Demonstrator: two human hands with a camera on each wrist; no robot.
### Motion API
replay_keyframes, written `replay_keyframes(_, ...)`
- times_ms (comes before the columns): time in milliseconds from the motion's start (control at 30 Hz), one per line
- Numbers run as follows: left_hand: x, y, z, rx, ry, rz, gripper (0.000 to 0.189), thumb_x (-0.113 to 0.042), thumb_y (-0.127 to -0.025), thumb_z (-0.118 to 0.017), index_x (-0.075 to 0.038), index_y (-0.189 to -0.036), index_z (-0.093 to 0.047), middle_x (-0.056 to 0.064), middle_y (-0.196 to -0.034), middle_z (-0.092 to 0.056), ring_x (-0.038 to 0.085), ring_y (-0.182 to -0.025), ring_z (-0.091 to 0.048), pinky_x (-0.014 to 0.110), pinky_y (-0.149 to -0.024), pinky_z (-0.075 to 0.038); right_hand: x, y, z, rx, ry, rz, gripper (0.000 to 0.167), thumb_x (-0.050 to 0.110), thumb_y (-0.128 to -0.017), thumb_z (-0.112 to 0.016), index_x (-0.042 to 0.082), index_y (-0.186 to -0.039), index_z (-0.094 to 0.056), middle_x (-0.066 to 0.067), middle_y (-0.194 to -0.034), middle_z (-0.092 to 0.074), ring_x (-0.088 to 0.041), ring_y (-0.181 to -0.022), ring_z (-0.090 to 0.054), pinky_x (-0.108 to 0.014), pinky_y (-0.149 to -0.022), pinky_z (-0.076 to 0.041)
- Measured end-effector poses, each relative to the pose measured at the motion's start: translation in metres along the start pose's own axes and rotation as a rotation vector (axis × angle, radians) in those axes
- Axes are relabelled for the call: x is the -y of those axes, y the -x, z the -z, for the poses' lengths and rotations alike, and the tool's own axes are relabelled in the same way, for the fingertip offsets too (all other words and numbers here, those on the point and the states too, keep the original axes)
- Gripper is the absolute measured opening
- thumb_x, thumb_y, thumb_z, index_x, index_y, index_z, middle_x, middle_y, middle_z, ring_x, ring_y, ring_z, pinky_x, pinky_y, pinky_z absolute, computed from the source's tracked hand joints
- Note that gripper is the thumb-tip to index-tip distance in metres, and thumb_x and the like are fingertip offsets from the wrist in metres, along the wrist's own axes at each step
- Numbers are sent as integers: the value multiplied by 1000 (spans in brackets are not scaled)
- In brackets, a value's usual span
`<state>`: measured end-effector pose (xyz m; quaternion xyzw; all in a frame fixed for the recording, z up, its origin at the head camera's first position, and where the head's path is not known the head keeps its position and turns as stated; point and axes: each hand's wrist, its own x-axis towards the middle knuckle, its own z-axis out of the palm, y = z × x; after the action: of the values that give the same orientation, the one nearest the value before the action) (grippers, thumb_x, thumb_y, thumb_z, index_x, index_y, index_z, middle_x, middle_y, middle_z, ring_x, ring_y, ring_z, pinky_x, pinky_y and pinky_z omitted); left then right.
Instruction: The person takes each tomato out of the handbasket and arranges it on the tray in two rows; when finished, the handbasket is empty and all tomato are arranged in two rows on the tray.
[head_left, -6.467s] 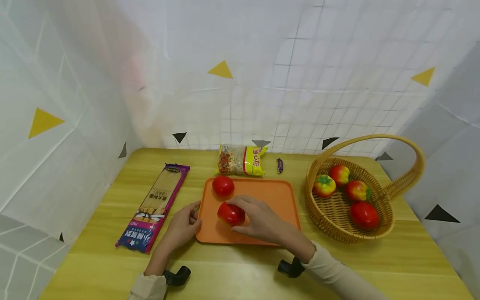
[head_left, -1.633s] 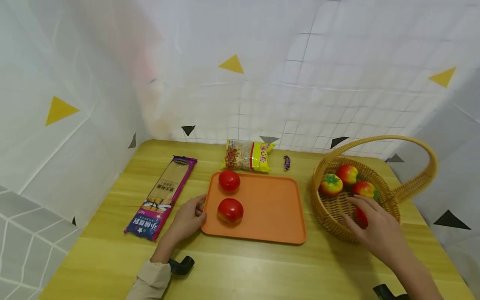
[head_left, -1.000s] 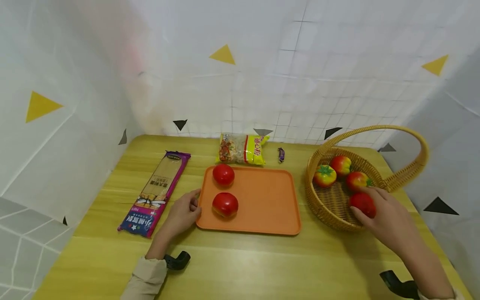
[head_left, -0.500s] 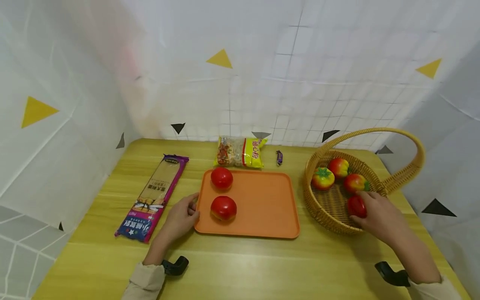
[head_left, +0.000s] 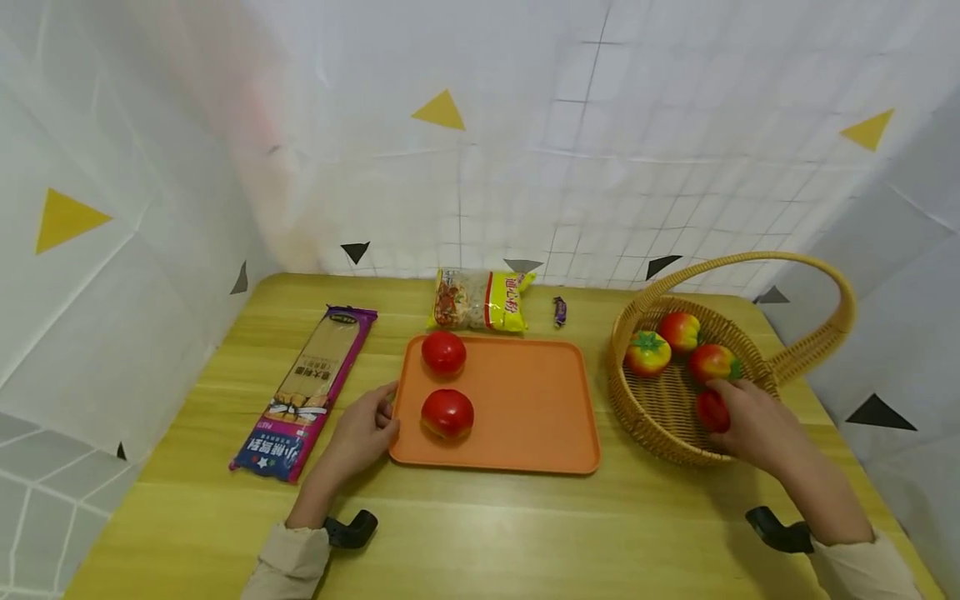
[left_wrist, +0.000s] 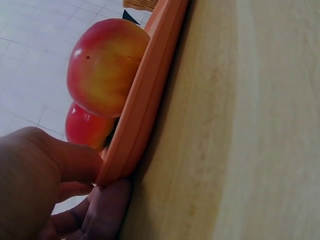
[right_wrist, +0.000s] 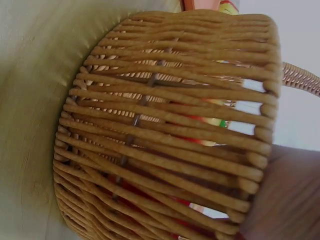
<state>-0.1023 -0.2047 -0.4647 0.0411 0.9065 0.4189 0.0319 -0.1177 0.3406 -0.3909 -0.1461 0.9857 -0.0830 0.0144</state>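
My left hand (head_left: 365, 429) pinches the left edge of an orange tray (head_left: 525, 408). The left wrist view shows the thumb above the tray rim and fingers beneath it. Two glossy red tomato-like fruits (head_left: 447, 414) sit on the tray's left side, one behind the other; their sides turn yellowish in the left wrist view. Inside the wicker basket (head_left: 660, 446), my right hand (head_left: 757, 427) grips another red tomato-like fruit (head_left: 712, 411), partly hidden by the fingers. Three red-yellow fruits (head_left: 648, 354) with green tops lie farther back. In the right wrist view the basket wall (right_wrist: 165, 115) hides most of the fingers.
A purple-edged pasta packet (head_left: 307, 392) lies left of the tray. Behind the tray are a yellow pasta bag (head_left: 480, 300) and a small purple wrapped sweet (head_left: 560, 312). The basket's tall handle (head_left: 817, 275) arches up at the right. A white wall sheet stands behind.
Earlier, my right hand set the front fruit on the tray, then moved right into the basket and closed round a red tomato-like fruit there. My left hand stays at the tray's edge.
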Motion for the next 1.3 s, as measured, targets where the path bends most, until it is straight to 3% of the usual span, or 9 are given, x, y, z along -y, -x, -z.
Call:
replay_keyframes(267,0,3,-5,-4,1,12,59,-7,-90,-67,-3,-146,-50,4,-92,-56,17,-80,-55,32,-74,-50,-8,-1,-4,-2,6,32,72,8,-64,-90,-16,-123,-56,-32,-101,-59,-46,-88,-59,-60,-71,-49)
replay_keyframes(733,-9,-6,-1,0,-5,-18,59,-8,-91,-66,-4,-147,-49,5,-93,-56,19,-81,-55,32,-73,-50,-14,1,-3,-60,19,33,72,10,-64,-90,-15,-122,-56,-33,-100,-59,-48,-87,-59,-62,-70,-48)
replay_keyframes(1300,0,-2,-1,0,-20,-5,59,-7,-91,-65,-2,-147,-48,6,-95,-56,18,-82,-55,33,-75,-50,-7,-3,-1,-43,19,26,70,16,-66,-90,-14,-120,-57,-30,-96,-58,-43,-80,-60,-59,-66,-50)
